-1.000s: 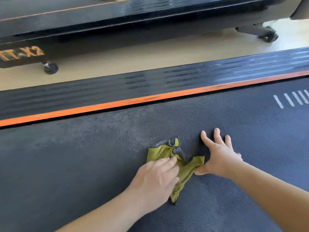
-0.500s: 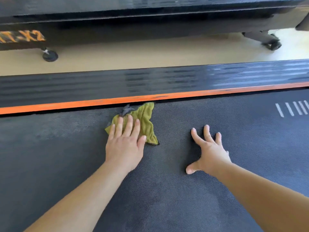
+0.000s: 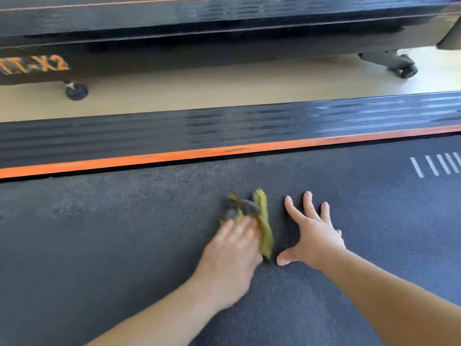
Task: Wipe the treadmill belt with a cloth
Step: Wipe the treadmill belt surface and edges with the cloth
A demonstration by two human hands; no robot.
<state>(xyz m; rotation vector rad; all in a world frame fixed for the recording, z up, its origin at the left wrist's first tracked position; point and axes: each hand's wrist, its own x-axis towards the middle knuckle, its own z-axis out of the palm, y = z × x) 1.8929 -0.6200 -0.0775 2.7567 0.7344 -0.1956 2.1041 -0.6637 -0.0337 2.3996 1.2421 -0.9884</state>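
Observation:
The dark textured treadmill belt [image 3: 124, 245] fills the lower part of the view. A crumpled olive-green and grey cloth [image 3: 259, 216] lies on it near the middle. My left hand [image 3: 232, 255] presses flat on the near part of the cloth, blurred by motion, fingers straight. My right hand [image 3: 311, 233] rests palm down on the belt just right of the cloth, fingers spread, holding nothing. A paler dusty smear marks the belt to the left of the cloth.
An orange stripe [image 3: 174, 156] and a black ribbed side rail [image 3: 149, 131] border the belt's far edge. Beyond a strip of pale floor [image 3: 224, 88] stands another black treadmill [image 3: 199, 26] with a foot [image 3: 76, 91] and a wheel [image 3: 407, 70]. White marks [image 3: 436, 166] sit at right.
My left hand has dragged the cloth back from the orange edge toward me and to the right, next to my right hand. The right hand has stayed planted.

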